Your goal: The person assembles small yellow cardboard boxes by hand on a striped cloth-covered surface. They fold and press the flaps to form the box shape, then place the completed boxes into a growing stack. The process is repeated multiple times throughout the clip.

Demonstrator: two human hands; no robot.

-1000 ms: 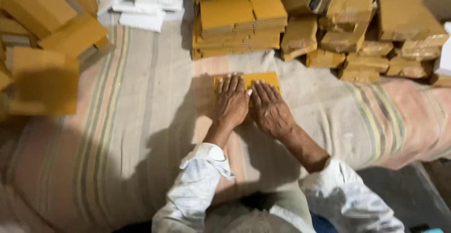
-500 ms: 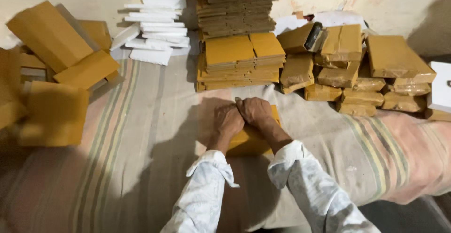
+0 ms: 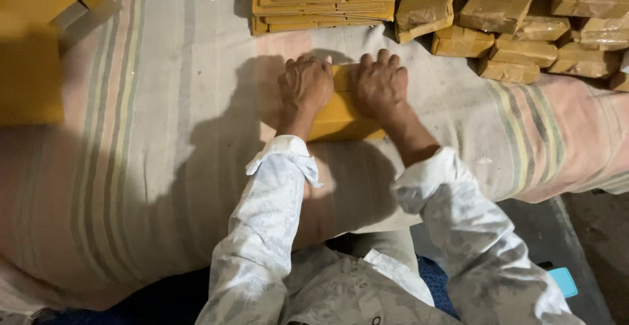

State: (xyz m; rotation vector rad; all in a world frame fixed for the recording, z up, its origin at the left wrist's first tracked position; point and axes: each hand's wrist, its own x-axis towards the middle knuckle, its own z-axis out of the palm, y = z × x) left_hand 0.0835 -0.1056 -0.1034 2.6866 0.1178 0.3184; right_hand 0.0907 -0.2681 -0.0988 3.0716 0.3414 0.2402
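From the head view, both hands press flat on a yellow paper packet (image 3: 341,112) lying on the striped cloth (image 3: 151,168), just short of a stack of flat yellow sheets (image 3: 324,0). The left hand (image 3: 305,84) lies palm down with fingers together on the packet's left part; the right hand (image 3: 380,86) lies the same way beside it, fingers slightly spread over the far edge. Neither pinches anything. To the right sits a heap of wrapped brown parcels (image 3: 517,37). To press well, the weight probably ought to fall evenly through both palms, thumbs near the middle, so the fold creases straight and the packet does not slide on the cloth.
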